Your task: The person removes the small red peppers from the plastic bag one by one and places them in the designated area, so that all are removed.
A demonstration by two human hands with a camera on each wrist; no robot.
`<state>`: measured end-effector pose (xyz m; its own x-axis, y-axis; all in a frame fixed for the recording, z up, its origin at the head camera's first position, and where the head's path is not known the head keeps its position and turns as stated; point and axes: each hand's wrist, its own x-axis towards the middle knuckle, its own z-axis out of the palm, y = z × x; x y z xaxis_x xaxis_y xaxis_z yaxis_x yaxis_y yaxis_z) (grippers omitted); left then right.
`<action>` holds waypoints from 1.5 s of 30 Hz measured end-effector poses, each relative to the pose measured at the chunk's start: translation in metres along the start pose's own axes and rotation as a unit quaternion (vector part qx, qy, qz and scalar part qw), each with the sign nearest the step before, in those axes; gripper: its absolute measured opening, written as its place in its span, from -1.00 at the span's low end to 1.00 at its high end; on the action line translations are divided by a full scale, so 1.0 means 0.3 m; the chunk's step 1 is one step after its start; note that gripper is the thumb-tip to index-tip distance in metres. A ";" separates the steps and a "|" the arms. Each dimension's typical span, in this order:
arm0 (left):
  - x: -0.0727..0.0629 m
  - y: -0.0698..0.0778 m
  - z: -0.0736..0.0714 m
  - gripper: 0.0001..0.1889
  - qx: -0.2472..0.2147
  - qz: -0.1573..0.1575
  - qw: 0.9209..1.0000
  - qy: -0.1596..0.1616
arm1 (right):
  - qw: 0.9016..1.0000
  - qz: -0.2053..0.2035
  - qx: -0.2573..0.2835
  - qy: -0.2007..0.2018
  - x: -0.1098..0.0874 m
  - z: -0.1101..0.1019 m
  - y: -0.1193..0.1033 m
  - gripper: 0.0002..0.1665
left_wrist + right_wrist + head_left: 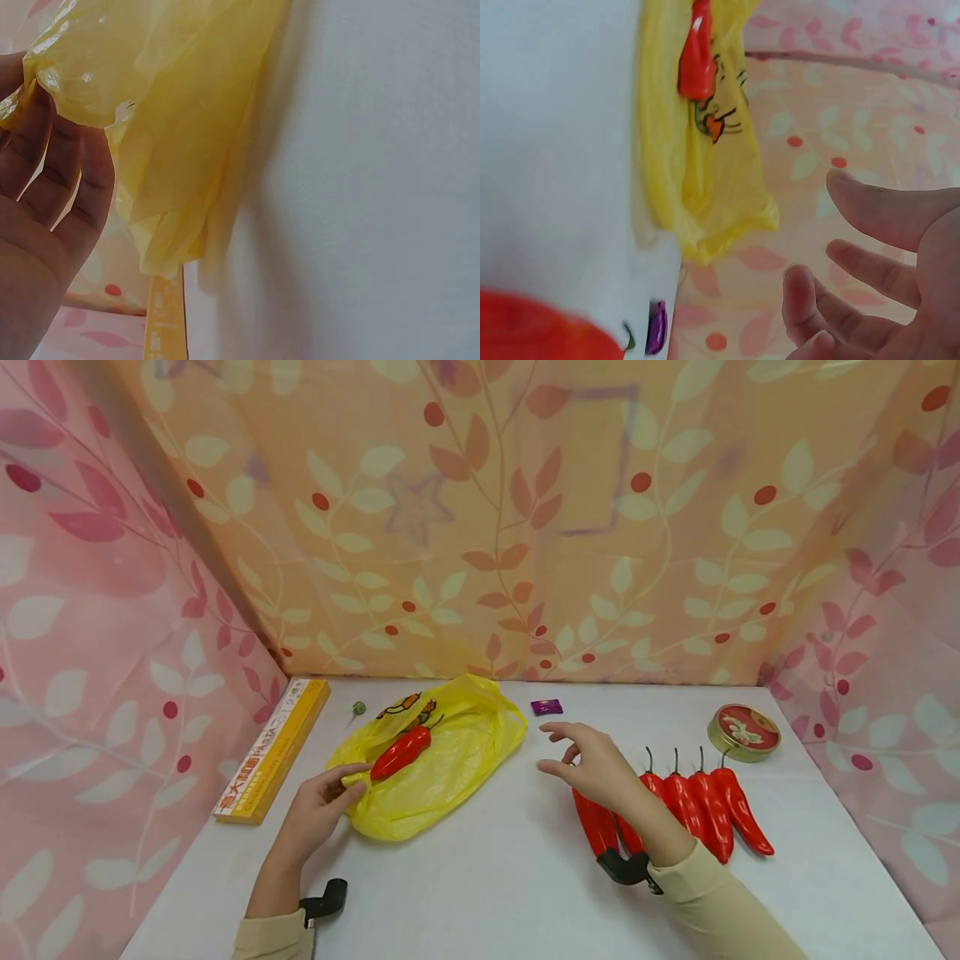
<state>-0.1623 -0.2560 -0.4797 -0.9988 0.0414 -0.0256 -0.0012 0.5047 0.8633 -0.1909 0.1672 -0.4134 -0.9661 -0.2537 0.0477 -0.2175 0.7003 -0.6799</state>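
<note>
A yellow plastic bag (450, 785) lies spread on the white table, and my left hand (318, 810) pinches its near-left edge between thumb and fingers. In the left wrist view, the bag's thin film (187, 127) hangs from those fingers. One red chili pepper (402, 753), stem pointing away, rests against the yellow film; whether it is inside or on top I cannot tell. My right hand (596, 764) is held above the table with fingers apart and loosely bent, holding nothing. Beneath and beside that forearm lie several more red chili peppers (708, 814), partly hidden by it.
A yellow pasta box (273, 752) lies at the left. Behind the bag's left side is a small green thing (358, 708). A purple packet (546, 707) sits at the back, and a round red tin (744, 731) at the back right. Patterned cloth walls enclose three sides.
</note>
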 end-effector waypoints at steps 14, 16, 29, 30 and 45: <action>0.000 -0.002 0.003 -0.59 -0.007 0.000 1.000 0.000 | 0.994 -0.007 0.101 -0.038 0.155 0.134 -0.114 -0.38; -0.001 0.001 0.001 -0.59 -0.007 0.001 1.000 -0.001 | 0.994 -0.007 0.106 -0.040 0.178 0.155 -0.130 -0.40; -0.002 0.000 -0.003 -0.58 -0.011 0.005 1.000 0.000 | 0.976 0.022 0.186 -0.112 0.328 0.302 -0.197 -0.34; -0.003 0.000 -0.003 -0.58 -0.012 0.005 1.000 0.000 | 0.974 0.032 0.192 -0.116 0.340 0.315 -0.199 -0.33; 0.006 -0.013 0.002 -0.61 0.009 0.005 1.000 -0.002 | 0.946 0.149 0.266 -0.114 0.465 0.497 -0.238 -0.18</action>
<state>-0.1639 -0.2573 -0.4833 -0.9986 0.0500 -0.0195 0.0094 0.5205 0.8538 -0.2894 -0.0176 -0.4674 -0.9056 -0.2775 -0.3207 0.2184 0.3430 -0.9136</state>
